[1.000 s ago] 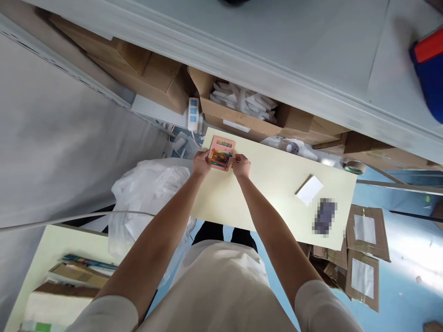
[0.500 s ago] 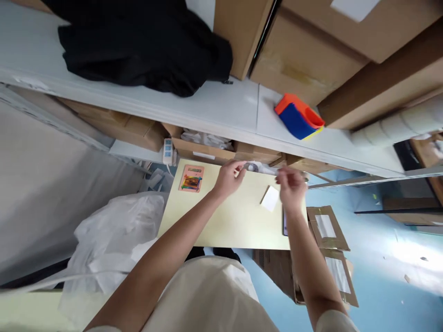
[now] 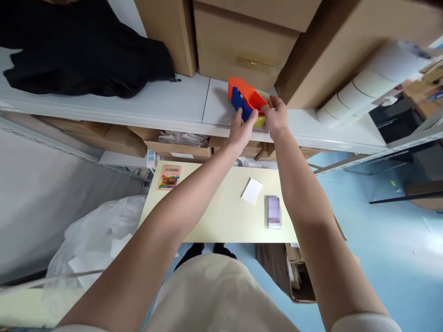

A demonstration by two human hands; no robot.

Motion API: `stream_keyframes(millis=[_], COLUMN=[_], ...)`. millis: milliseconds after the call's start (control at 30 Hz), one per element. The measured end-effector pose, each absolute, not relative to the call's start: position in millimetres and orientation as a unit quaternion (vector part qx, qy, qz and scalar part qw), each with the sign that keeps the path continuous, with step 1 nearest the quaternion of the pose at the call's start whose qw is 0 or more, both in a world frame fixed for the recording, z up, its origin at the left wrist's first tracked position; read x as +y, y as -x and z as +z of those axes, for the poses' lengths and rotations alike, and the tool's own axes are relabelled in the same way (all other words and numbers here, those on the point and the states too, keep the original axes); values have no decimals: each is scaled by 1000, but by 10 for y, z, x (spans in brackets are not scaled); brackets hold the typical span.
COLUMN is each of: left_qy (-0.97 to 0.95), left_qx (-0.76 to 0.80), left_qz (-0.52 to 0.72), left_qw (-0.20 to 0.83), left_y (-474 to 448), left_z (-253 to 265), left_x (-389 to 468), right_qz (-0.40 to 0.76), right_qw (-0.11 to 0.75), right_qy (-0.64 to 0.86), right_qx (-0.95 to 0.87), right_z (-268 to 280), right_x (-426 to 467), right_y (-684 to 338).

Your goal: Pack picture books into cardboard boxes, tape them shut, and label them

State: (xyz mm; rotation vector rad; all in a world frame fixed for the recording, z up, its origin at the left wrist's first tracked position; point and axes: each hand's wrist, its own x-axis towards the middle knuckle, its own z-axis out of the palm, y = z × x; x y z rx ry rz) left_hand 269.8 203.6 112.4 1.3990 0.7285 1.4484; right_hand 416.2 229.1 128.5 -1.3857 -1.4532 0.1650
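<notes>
An orange, blue and yellow plastic-looking object (image 3: 244,92) rests on the white shelf (image 3: 176,106) in front of the cardboard boxes. It has a hollow orange part between a blue side and a yellow side; its exact kind is unclear. My left hand (image 3: 242,129) grips the blue side from the front left, thumb and fingers closed on it. At the right end, my right hand (image 3: 277,117) is closed around the orange and yellow edge. Below, a white card (image 3: 252,191), a phone (image 3: 273,212) and a pink picture card (image 3: 169,177) lie on the pale yellow table (image 3: 214,221).
Tall cardboard boxes (image 3: 238,55) line the back of the shelf. Black cloth (image 3: 86,50) lies at its left, and white rolls (image 3: 360,87) lean at its right. A translucent plastic bag (image 3: 93,230) sits left of the table; an open carton (image 3: 301,281) stands below right.
Both hands have risen from the table's back edge to the shelf and taken hold of the coloured object. The view has shifted right, and the phone shows fully now.
</notes>
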Motion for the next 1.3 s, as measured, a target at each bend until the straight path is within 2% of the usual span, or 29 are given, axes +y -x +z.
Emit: stream_keyframes(millis=[200,333,467,600,800,1067,1300], left_qy=[-548,-530,-518,-520,-515,-507,-526], left_qx=[379,457,513,546,558,569,562], left_qz=[589,518,410,334,260,232,201], left_qw=[457,492,548,566,596,604,606], left_y=[-2363,-2114,-1894,-1764,-1717,-1685,-1668], left_z=[1158,628,-32,-487,-823,-1118,-1216], left_x=[757,-19,-476,-699,-827,-886,-932], right_qz=[96,207,319,382,406,399,419], right_qw=[555,558,520,493,456,421,417], right_qy=[612,656,686,701,723,746,760], right_qx=[-555,-464,-397,-346,-324,-327,-270], right_z=[1181,698,31,-489,-928,-1199,-1207], right_x=[662,-362,-910,-1238,-1476,-1534,-1535], right_y=[-3589,-3238,-3158,-3199,-3262,-3274,-3275])
